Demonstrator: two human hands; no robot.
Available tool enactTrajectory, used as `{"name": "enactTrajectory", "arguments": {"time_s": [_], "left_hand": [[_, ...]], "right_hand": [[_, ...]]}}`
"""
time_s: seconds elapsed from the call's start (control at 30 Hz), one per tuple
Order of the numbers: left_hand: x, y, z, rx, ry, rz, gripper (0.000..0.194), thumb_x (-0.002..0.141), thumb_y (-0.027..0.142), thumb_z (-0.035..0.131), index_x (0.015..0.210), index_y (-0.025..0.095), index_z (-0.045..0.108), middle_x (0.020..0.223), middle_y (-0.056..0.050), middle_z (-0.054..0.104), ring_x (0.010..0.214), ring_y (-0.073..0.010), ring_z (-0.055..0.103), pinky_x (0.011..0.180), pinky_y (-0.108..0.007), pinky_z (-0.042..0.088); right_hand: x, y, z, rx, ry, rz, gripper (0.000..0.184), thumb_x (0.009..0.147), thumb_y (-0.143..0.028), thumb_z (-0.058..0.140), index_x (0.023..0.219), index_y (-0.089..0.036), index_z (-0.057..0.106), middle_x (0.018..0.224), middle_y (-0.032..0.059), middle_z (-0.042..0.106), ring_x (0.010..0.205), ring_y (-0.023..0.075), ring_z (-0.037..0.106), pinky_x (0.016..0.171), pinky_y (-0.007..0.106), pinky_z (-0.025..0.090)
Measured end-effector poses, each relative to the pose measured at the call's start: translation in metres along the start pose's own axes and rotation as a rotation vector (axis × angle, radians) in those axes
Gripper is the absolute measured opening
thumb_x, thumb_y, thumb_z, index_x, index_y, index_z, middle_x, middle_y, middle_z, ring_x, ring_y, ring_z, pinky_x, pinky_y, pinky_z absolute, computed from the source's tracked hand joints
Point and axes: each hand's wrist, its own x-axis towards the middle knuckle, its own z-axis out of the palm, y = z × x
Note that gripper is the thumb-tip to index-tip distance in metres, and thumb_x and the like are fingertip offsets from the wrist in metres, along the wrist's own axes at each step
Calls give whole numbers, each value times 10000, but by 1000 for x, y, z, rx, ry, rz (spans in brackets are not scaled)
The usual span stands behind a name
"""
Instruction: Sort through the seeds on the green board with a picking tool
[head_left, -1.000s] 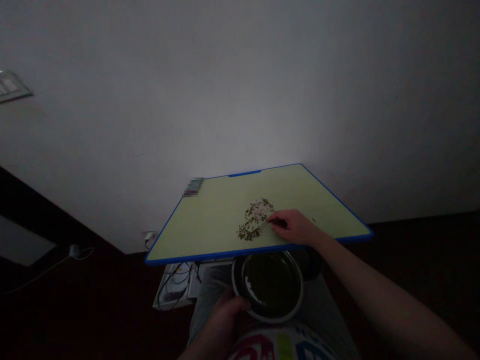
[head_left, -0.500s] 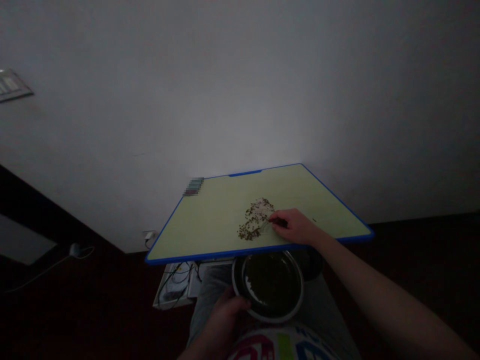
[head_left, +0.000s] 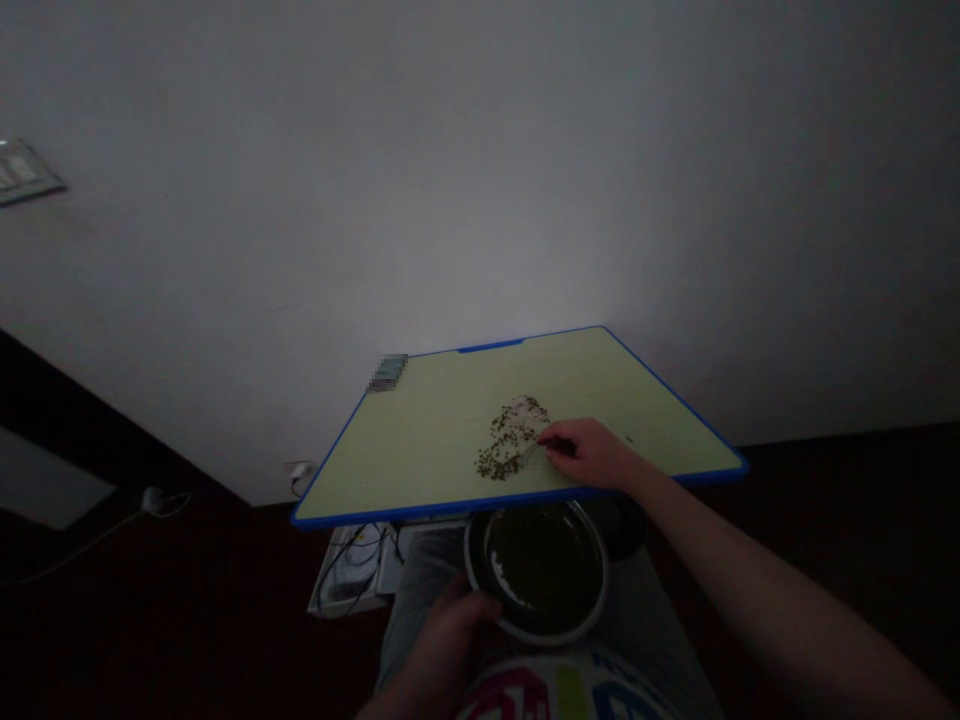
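A pale green table top with a blue edge (head_left: 420,440) stands in front of me by a white wall. A small heap of dark seeds or grains (head_left: 510,440) lies on it. My right hand (head_left: 592,452) rests on the table just right of the heap, fingers pinched together at its edge; what they hold is too small to make out. Below the table's near edge, a round metal bowl (head_left: 541,572) with dark contents sits on my lap. My left hand (head_left: 442,640) grips its left rim.
The room is dim. Cables and papers (head_left: 352,575) lie on the floor under the table's left side. A plug and cord (head_left: 154,498) lie at the left by the wall. A small blurred object (head_left: 387,373) sits at the table's far left corner.
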Motion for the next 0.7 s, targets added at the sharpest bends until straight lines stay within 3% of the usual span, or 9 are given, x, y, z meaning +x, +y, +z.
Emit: {"name": "enactTrajectory", "arguments": {"time_s": [0.3,0.7], "left_hand": [[-2,1,4,-8,35,-11,677,556,15,600,1210,191,597,879,-56,780,877,-287,708,811,-411,530],[-1,1,1,-5,-2,-6,644,567,0,580,1190,159,594,833,-79,776,867,-284,714,806,-429,543]], "right_hand": [[3,-1,0,-37,66,49,240,756,-164,538,931,-164,703,788,50,710,669,162,622,657,271,461],[1,-3,-1,35,20,18,226,718,-140,558,899,-153,693,723,33,688,623,146,603,615,251,453]]}}
